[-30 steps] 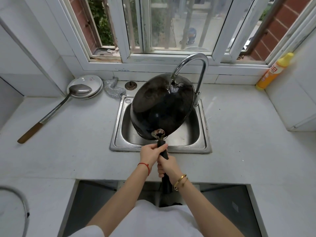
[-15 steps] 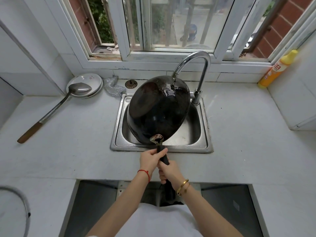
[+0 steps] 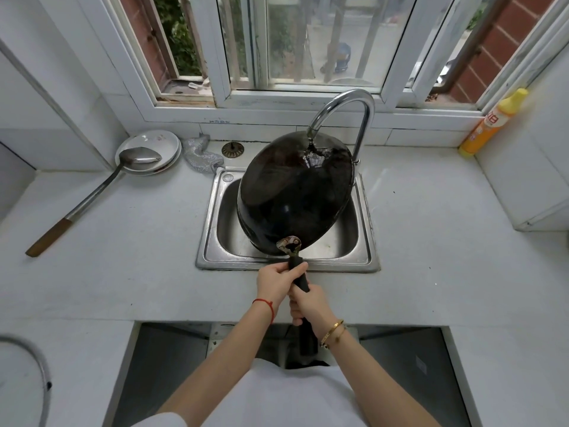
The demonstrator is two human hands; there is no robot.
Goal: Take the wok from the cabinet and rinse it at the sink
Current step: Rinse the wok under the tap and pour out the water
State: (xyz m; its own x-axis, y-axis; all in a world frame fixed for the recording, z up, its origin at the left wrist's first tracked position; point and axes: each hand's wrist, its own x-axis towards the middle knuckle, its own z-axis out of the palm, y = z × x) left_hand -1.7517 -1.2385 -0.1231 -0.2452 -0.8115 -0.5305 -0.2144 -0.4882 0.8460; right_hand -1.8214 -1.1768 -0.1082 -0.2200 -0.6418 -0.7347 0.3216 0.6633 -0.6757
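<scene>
Both hands wrapped round one black handle at the counter's front edge: left hand grips higher up, nearer the pan; right hand grips just below it, closer to the body. Fingers of both curled tight round the handle, no free hand.

From the hands the handle runs straight fwd and a bit up to the riveted bracket, where the wok begins. Wok hangs over the sink, tipped steeply w/ its dark underside toward the camera, far rim up under the tap. Spout mouth sits just above the top rim; a wet sheen shows on the metal there, tho whether water is running can't be told.

Long axis: body → hands → handle → wok → tap, nearly dead centre on the basin. Judgement: rinsing is under way, and any next tilt or turn pivots on the left hand as the fwd one, right hand steering from the rear.

Off left on the counter: a ladle resting in a plate. Far right, a yellow bottle.
</scene>
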